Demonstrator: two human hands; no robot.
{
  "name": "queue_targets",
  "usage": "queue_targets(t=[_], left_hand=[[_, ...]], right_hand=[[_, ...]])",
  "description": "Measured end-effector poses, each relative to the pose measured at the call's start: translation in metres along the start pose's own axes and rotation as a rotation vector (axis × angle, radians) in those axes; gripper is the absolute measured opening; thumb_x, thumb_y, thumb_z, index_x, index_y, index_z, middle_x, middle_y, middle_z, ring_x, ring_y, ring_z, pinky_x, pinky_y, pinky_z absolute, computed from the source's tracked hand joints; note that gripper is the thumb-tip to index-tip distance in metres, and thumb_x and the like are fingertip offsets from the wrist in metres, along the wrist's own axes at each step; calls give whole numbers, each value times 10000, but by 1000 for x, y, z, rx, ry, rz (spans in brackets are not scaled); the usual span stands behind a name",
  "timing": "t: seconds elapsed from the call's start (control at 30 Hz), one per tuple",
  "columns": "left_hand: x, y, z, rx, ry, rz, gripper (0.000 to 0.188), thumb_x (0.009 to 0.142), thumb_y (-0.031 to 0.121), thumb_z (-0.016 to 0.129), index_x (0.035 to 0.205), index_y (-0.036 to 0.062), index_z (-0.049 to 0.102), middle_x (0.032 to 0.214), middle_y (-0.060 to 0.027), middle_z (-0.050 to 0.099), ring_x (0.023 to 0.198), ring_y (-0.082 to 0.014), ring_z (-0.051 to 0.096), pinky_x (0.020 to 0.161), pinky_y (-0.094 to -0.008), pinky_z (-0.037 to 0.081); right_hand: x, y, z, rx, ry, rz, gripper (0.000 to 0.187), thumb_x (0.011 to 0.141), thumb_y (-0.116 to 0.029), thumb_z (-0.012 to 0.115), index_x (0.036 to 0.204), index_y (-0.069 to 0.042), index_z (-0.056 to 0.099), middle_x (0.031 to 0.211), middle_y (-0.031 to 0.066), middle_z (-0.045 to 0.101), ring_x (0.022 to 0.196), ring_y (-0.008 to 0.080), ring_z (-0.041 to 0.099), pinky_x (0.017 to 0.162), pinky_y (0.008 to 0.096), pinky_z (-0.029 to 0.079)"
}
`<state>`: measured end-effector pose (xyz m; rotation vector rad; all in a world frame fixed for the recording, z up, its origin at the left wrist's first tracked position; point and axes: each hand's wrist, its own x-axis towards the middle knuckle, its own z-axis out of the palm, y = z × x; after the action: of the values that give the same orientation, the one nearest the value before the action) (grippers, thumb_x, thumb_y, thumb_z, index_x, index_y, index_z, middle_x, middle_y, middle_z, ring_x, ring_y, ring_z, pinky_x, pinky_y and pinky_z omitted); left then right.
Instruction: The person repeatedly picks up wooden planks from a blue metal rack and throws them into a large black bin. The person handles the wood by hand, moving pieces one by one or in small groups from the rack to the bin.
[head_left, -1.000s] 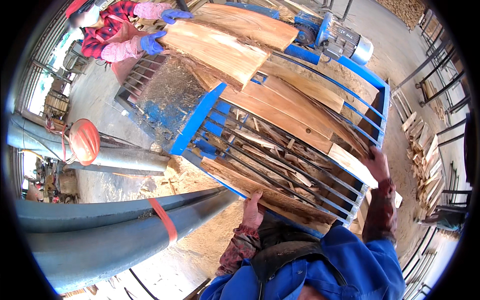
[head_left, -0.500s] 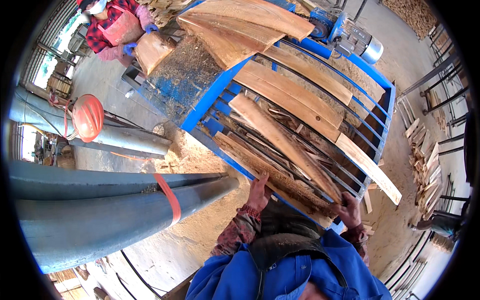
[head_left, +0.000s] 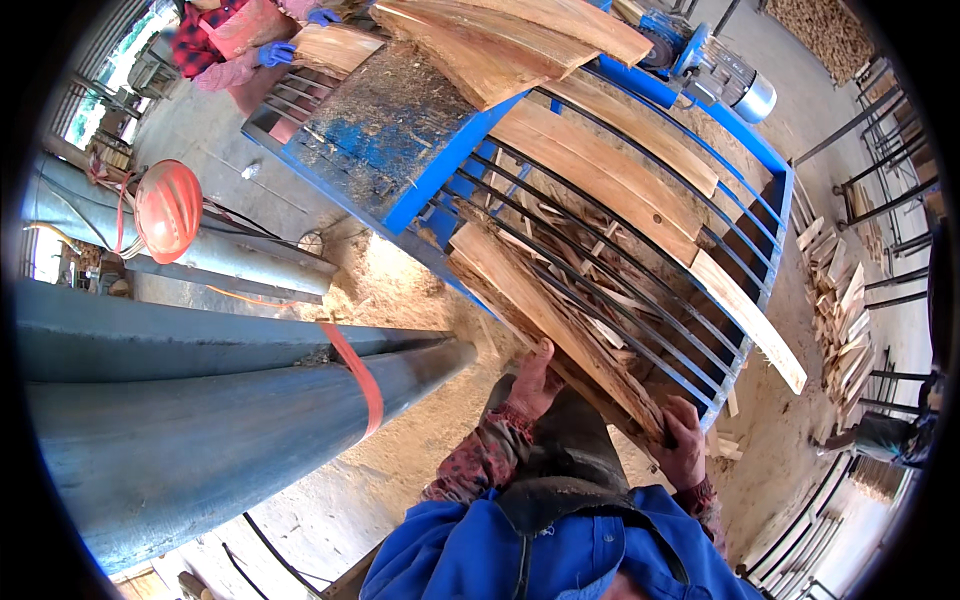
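Observation:
I hold rough wooden boards [head_left: 548, 308], bark along their edges, slantwise over the near side of a blue metal rack [head_left: 590, 280]. At least two seem to lie together; their overlap hides the exact count. My left hand [head_left: 537, 383] is closed around the lower edge near the middle, thumb on top. The right hand [head_left: 682, 447] grips the near right end, its fingers partly hidden. Beyond the boards, long planks [head_left: 600, 170] rest across the rack's dark bars, and a paler plank [head_left: 748, 318] sticks out past the right end.
A person [head_left: 262, 50] in blue gloves handles a wood slab [head_left: 335, 48] at the sawdust-covered machine table [head_left: 375, 130]. Wide slabs [head_left: 490, 45] lie on top, near a motor [head_left: 725, 80]. Large grey pipes [head_left: 240, 400] fill the left; an orange helmet [head_left: 168, 210] hangs above them.
The diagonal board has swung down beside the near-edge board, and both hands now hold them together. The other person's slab has moved farther onto the machine. My view has shifted slightly.

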<state>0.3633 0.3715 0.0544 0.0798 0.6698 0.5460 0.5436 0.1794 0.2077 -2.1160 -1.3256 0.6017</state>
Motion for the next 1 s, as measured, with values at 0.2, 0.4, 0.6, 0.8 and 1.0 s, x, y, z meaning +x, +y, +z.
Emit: queue_targets(t=[0.2,0.4,0.6,0.8,1.0], left_hand=[[-22,-10,18,-59,59,67,420,895,249,713,1261,144,536,1195,-2,619,1085,-188,607,895,-375,517],[-54,-34,32,-22,75,180,446,883,234,723,1268,115,532,1182,-23,617,1087,-192,600,897,-405,512],[-81,-85,17,4,126,230,434,934,223,636,1324,103,486,1270,-37,576,1178,-221,541,1031,-441,424],[-104,-132,-12,-87,144,166,413,921,280,653,1282,109,547,1215,-37,625,1153,-232,579,1009,-436,450],[-146,-157,-42,-292,102,201,432,932,313,641,1296,100,548,1252,-48,626,1162,-224,592,994,-421,472]], right_hand=[[-30,7,5,-103,-7,-41,602,592,-22,798,1164,19,614,1304,182,487,1030,303,599,876,386,515],[-50,27,0,-122,-188,-153,672,744,-247,812,1297,0,522,1196,206,544,1039,375,584,886,421,502],[-52,63,-25,209,-592,-33,829,743,-385,814,1364,26,450,1204,248,570,1108,381,587,926,418,486],[-58,69,-38,120,-799,-5,829,711,-308,794,1358,52,421,1063,257,646,994,326,664,866,380,514],[-70,48,-30,29,-895,-95,807,677,-264,766,1336,54,424,1011,261,654,965,357,668,827,389,527]])
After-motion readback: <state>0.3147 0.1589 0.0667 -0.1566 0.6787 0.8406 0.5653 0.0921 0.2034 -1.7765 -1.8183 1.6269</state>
